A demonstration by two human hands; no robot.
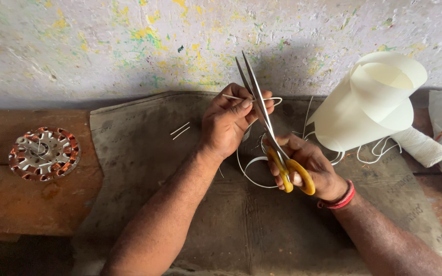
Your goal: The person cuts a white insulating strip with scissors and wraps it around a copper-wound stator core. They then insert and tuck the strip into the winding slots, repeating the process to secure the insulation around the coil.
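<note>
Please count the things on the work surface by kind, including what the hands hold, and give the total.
Scissors with yellow handles, in the right hand: 1
White sleeve strand, in the left hand: 1
Cut white sleeve pieces: 2
Rolled white sheet: 1
Wound motor stator: 1
Total: 6

arms: bare, no sleeves | right wrist: red thread band

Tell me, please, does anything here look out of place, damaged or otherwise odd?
Nothing looks damaged. Two cut white strips lie loose on the brown mat beside the left hand, and thin white tubing trails untidily under the right hand holding the yellow-handled scissors.
</note>
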